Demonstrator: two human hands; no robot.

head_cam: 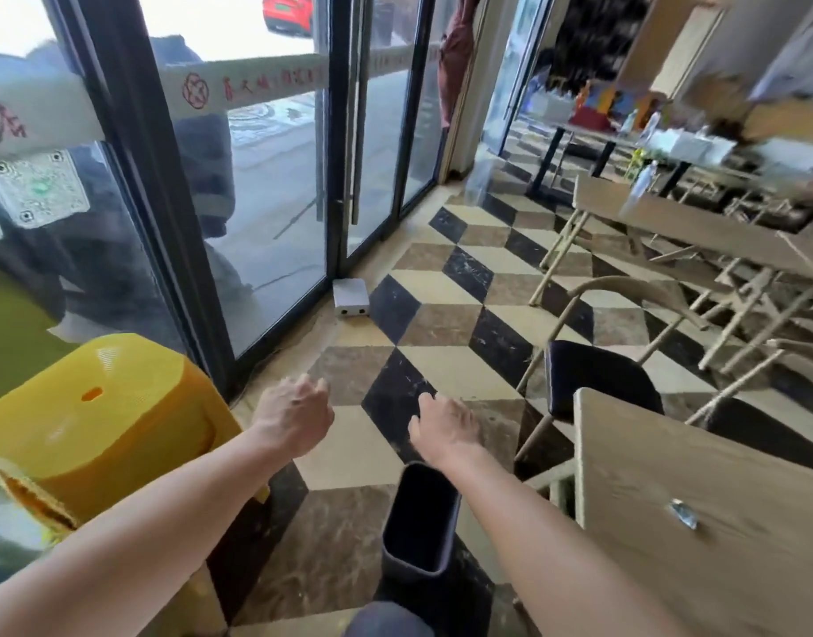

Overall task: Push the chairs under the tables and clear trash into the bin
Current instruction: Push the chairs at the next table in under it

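**Hands**
- Left hand (294, 416): held out over the floor (446, 287), back up. The fingers are loosely curled downward and hold nothing.
- Right hand (446, 425): held out beside the left, apart from it, back up. The fingers are relaxed and slightly spread, and hold nothing.
- Neither hand touches any object.

**Task items**
- Bin (420, 521): dark and rectangular with an open top. It stands on the floor below the right forearm, just left of the near desk (717, 544). The inside is too dark to tell whether it holds anything.
- Scrap (683, 514): small and shiny. It lies on the near desk, away from the edges.
- Chair (597, 379): dark seat with a curved wooden back. It stands at the far left corner of the near desk. Most of the seat shows beyond the desk edge, and the rest is hidden by the top.
- Far desk (698, 227): wooden top, to the right and further away. Pale chair frames crowd beneath and beside it, too blurred to separate.

**Surroundings**
- Bottle (639, 186): clear, upright on the far desk near its left end.
- Yellow tub (101, 416): plastic, at the left by the glass door (266, 200). Its lower edge is cracked.
- White box (350, 297): on the floor against the foot of the door frame.
- The floor has a cube-pattern tile in black, brown and cream.
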